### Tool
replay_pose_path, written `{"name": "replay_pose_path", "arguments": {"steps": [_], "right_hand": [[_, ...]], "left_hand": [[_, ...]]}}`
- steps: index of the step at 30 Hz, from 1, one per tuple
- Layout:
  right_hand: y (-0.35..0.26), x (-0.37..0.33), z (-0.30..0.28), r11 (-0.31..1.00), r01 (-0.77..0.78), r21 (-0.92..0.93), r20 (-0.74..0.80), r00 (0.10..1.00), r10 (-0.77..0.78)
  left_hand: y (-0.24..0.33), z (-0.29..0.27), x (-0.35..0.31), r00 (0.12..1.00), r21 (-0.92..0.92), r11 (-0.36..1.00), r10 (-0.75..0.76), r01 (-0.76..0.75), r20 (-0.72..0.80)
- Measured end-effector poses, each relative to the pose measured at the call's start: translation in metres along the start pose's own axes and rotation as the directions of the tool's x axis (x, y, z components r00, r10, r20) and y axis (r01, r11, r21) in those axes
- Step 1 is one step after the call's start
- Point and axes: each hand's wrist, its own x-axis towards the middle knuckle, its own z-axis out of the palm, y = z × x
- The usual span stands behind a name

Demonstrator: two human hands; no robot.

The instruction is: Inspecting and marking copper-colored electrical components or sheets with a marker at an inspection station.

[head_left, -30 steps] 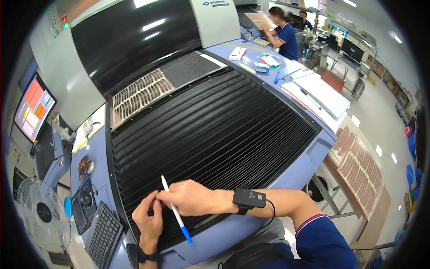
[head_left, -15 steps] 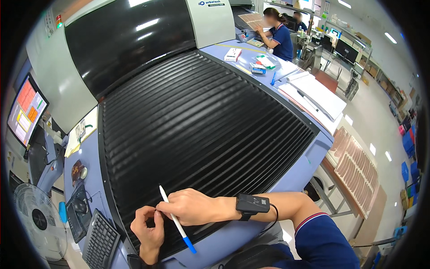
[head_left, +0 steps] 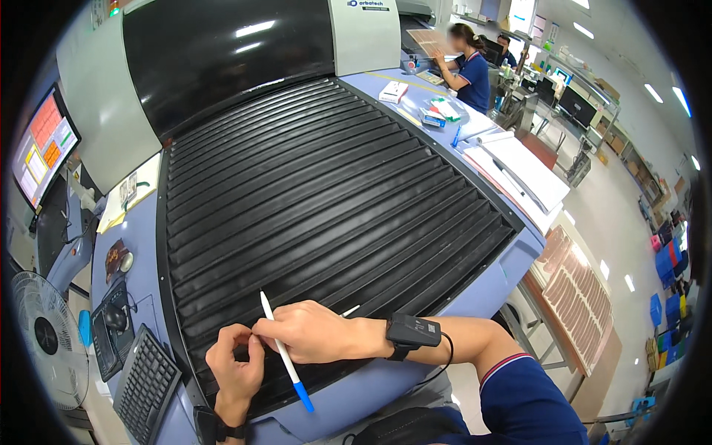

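Observation:
My right hand [head_left: 311, 331] is closed around a white pen [head_left: 283, 358] with a blue end. The pen slants, its white tip up and its blue end toward me. My left hand [head_left: 236, 363] meets the right one, its thumb and fingers curled in a pinch. Whatever the left fingertips may hold is too small to make out. Both hands hover over the near part of a black pleated cover [head_left: 319, 193] on a large machine. A thin white stick-like thing [head_left: 351, 311] shows just beyond my right wrist.
Left of the cover are a keyboard [head_left: 147, 386], a mouse [head_left: 115, 317], a monitor [head_left: 46, 148] and a fan [head_left: 46, 337]. Open papers [head_left: 526, 174] and small boxes [head_left: 393, 92] lie along the right side. Beyond them a co-worker [head_left: 471, 74] holds a patterned panel [head_left: 428, 42].
The cover's pleats look sharper and more deeply folded now. The thin white stick-like thing has come into sight beyond my right wrist. My hands keep nearly the same pose.

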Motion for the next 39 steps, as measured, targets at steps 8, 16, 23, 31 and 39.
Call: {"name": "replay_pose_path", "arguments": {"steps": [8,16,23,31,39], "right_hand": [[-0.005,0.003,-0.003,0.998,-0.038,0.057,0.027,0.999,0.037],[-0.006,0.002,-0.01,0.998,-0.032,0.052,0.057,0.998,0.029],[-0.006,0.001,-0.004,0.998,-0.037,0.043,0.055,0.998,0.035],[0.001,0.001,-0.003,1.0,-0.015,-0.009,0.033,0.999,0.015],[-0.001,0.002,-0.005,0.998,-0.009,0.055,0.015,1.0,0.008]], "left_hand": [[0.0,-0.002,-0.002,0.999,-0.009,1.0,-0.03,0.03,0.028],[0.001,0.002,-0.001,0.997,-0.044,0.996,-0.071,0.072,0.017],[0.0,0.0,-0.004,0.998,-0.014,0.998,-0.059,0.059,0.017],[0.001,0.001,0.001,0.999,-0.003,0.999,-0.038,0.039,0.039],[0.0,0.001,0.0,0.999,0.0,0.999,-0.037,0.038,0.036]]}}
